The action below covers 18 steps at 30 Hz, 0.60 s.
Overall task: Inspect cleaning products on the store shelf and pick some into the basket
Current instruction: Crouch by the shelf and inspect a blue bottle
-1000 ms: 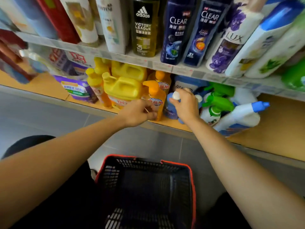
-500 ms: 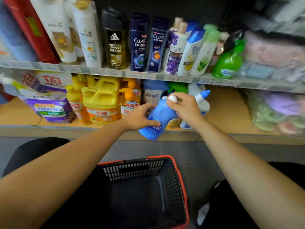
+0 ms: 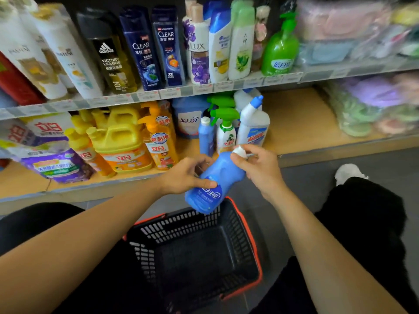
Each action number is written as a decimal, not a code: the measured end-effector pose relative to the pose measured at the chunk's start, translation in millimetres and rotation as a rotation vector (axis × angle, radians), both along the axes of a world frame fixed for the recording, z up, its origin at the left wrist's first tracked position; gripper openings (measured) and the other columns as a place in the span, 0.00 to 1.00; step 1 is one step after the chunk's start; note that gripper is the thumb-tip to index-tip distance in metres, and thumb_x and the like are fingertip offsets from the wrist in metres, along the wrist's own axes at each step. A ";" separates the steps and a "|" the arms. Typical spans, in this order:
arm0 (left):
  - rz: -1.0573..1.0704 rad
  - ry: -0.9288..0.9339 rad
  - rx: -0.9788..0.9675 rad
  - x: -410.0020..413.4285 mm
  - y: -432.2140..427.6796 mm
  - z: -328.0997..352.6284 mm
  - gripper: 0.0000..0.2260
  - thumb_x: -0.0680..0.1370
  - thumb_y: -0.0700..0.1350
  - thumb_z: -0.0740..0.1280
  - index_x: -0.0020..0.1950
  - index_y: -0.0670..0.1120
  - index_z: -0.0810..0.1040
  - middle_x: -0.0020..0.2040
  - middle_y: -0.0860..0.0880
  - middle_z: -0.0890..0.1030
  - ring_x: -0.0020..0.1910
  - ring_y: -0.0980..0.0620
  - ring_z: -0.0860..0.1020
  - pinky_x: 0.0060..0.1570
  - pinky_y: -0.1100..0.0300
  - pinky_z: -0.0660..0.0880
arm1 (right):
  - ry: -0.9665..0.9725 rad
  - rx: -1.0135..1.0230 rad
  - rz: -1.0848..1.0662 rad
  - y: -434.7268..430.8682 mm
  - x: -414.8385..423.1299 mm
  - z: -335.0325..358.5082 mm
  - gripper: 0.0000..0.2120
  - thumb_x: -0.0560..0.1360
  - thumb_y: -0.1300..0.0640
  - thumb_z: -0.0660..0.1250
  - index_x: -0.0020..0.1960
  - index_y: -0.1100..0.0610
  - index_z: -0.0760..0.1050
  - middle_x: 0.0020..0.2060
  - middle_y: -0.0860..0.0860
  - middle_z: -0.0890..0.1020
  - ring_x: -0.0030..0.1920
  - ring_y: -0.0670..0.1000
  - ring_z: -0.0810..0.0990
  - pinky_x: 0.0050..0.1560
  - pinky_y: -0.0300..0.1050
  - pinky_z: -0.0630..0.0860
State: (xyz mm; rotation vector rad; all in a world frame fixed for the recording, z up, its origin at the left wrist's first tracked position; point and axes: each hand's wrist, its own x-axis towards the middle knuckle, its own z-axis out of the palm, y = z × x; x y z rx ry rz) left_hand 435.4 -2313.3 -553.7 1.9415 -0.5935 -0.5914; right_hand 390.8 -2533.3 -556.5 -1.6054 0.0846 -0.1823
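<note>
Left grip (image 3: 183, 175): fingers curled round the waist of the blue bottle (image 3: 212, 189), thumb laid flat across its front just above the label. Right grip (image 3: 258, 168): fingertips pinching the white cap (image 3: 239, 152) at the bottle's top. Blue bottle: held in the air between both, tilted, cap up and to the right, base down and to the left; clear of the shelf, its base above the far rim of the basket. Basket (image 3: 176, 225): black lattice walls, orange rim, on the floor between the person's knees, directly under the forearms. Lower shelf (image 3: 294, 123), just behind the hands: a second blue bottle (image 3: 205, 137) upright; a white sprayer (image 3: 225, 132) with a green trigger beside it; a white bottle with a blue angled spout (image 3: 254, 125) to its right; a large blue jug (image 3: 189, 118) behind. Further left: orange pump bottles (image 3: 159, 143), yellow jugs (image 3: 118, 141), a purple bag (image 3: 54, 165) leaning at the shelf edge. Upper shelf (image 3: 204, 89): two dark Clear bottles (image 3: 140, 57), an adidas bottle (image 3: 111, 64), a Lux bottle (image 3: 197, 55), a green pump bottle (image 3: 280, 51), other toiletries. Far right, both shelves: soft pastel goods in clear wrap, blurred. Floor (image 3: 317, 168): grey tile; one white shoe (image 3: 348, 173) beside a dark trouser leg.
</note>
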 end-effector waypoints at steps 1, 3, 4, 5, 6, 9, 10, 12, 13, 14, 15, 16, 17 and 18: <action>0.006 0.008 -0.008 -3.4 -3.2 2.6 0.18 0.72 0.38 0.78 0.59 0.45 0.78 0.45 0.47 0.80 0.42 0.58 0.76 0.43 0.64 0.73 | 0.001 -0.043 0.010 -4.4 -0.5 3.2 0.05 0.73 0.60 0.75 0.48 0.53 0.83 0.33 0.44 0.81 0.32 0.42 0.74 0.32 0.34 0.71; 0.027 0.010 -0.028 -9.6 -10.2 10.3 0.17 0.72 0.38 0.78 0.58 0.46 0.79 0.45 0.45 0.80 0.42 0.56 0.76 0.42 0.64 0.72 | -0.004 -0.059 0.041 -14.5 -1.7 11.2 0.05 0.74 0.61 0.75 0.49 0.55 0.83 0.31 0.46 0.79 0.30 0.43 0.71 0.32 0.35 0.70; 0.034 0.007 -0.032 -13.1 -13.3 14.0 0.18 0.72 0.39 0.79 0.59 0.47 0.79 0.44 0.45 0.80 0.42 0.57 0.76 0.41 0.64 0.73 | -0.006 -0.030 0.068 -19.2 -2.0 15.6 0.04 0.74 0.62 0.74 0.49 0.56 0.83 0.31 0.45 0.80 0.30 0.41 0.72 0.32 0.34 0.70; 0.038 0.005 -0.034 -17.0 -16.5 17.0 0.18 0.72 0.40 0.79 0.60 0.47 0.80 0.45 0.44 0.81 0.42 0.57 0.76 0.42 0.64 0.73 | -0.011 0.007 0.098 -23.6 -1.5 20.1 0.04 0.75 0.63 0.74 0.49 0.57 0.83 0.31 0.43 0.80 0.30 0.39 0.73 0.33 0.32 0.71; 0.042 0.010 -0.046 -21.3 -19.5 18.4 0.18 0.72 0.40 0.78 0.60 0.46 0.81 0.47 0.43 0.83 0.44 0.57 0.78 0.44 0.65 0.74 | -0.022 0.036 0.128 -27.1 -0.5 24.5 0.04 0.75 0.64 0.73 0.49 0.58 0.83 0.32 0.42 0.81 0.31 0.38 0.74 0.33 0.30 0.71; 0.103 0.137 -0.164 -36.1 -21.7 19.6 0.15 0.73 0.38 0.76 0.59 0.45 0.81 0.52 0.49 0.85 0.51 0.56 0.82 0.51 0.63 0.78 | -0.043 0.082 0.211 -29.6 2.4 33.1 0.05 0.75 0.64 0.72 0.48 0.55 0.83 0.33 0.45 0.81 0.33 0.39 0.75 0.32 0.30 0.70; 0.118 0.184 -0.196 -40.6 -20.3 20.2 0.16 0.73 0.38 0.76 0.59 0.46 0.80 0.52 0.51 0.85 0.52 0.55 0.83 0.52 0.62 0.78 | -0.037 0.088 0.244 -29.1 3.1 33.8 0.05 0.75 0.63 0.72 0.48 0.54 0.84 0.35 0.47 0.81 0.34 0.40 0.75 0.32 0.31 0.70; 0.137 0.221 -0.229 -49.2 -15.7 18.9 0.17 0.72 0.38 0.77 0.59 0.45 0.78 0.52 0.51 0.85 0.53 0.53 0.83 0.52 0.60 0.79 | -0.023 0.074 0.334 -28.0 3.8 33.3 0.06 0.75 0.60 0.72 0.51 0.53 0.83 0.40 0.46 0.83 0.38 0.40 0.77 0.33 0.32 0.69; 0.152 0.237 -0.247 -54.0 -13.5 17.3 0.18 0.72 0.39 0.76 0.59 0.44 0.78 0.52 0.50 0.85 0.52 0.53 0.83 0.51 0.59 0.79 | -0.010 0.070 0.385 -28.7 3.9 32.8 0.07 0.75 0.58 0.71 0.53 0.52 0.83 0.42 0.45 0.84 0.40 0.40 0.78 0.33 0.32 0.69; 0.175 0.270 -0.271 -59.7 -12.1 15.6 0.19 0.71 0.40 0.76 0.60 0.43 0.78 0.53 0.47 0.85 0.52 0.51 0.82 0.52 0.57 0.80 | 0.010 0.080 0.445 -30.8 3.7 32.8 0.09 0.75 0.57 0.70 0.55 0.52 0.83 0.43 0.44 0.84 0.41 0.40 0.77 0.34 0.32 0.69; 0.191 0.323 -0.298 -65.7 -11.6 13.4 0.21 0.71 0.41 0.76 0.62 0.40 0.77 0.55 0.43 0.84 0.54 0.49 0.82 0.54 0.53 0.80 | 0.038 0.104 0.508 -33.8 2.6 33.1 0.10 0.76 0.58 0.70 0.57 0.53 0.82 0.44 0.44 0.84 0.41 0.40 0.78 0.36 0.33 0.70; 0.192 0.385 -0.326 -72.2 -11.7 11.3 0.25 0.70 0.43 0.76 0.65 0.38 0.76 0.58 0.38 0.83 0.55 0.46 0.81 0.56 0.49 0.80 | 0.070 0.135 0.567 -37.2 1.4 33.3 0.12 0.76 0.58 0.69 0.58 0.53 0.81 0.45 0.45 0.84 0.43 0.40 0.79 0.39 0.34 0.73; 0.183 0.450 -0.357 -79.6 -12.2 9.2 0.29 0.68 0.44 0.78 0.66 0.37 0.75 0.59 0.35 0.82 0.54 0.44 0.81 0.57 0.48 0.79 | 0.104 0.171 0.622 -40.1 -0.3 33.8 0.13 0.76 0.59 0.69 0.60 0.54 0.80 0.48 0.45 0.85 0.47 0.41 0.80 0.43 0.36 0.75; 0.173 0.517 -0.398 -87.1 -12.6 7.2 0.31 0.66 0.47 0.80 0.65 0.37 0.76 0.57 0.35 0.82 0.52 0.44 0.82 0.55 0.50 0.80 | 0.126 0.207 0.675 -42.3 -2.1 34.1 0.14 0.75 0.60 0.69 0.61 0.56 0.79 0.50 0.46 0.85 0.50 0.43 0.81 0.46 0.38 0.77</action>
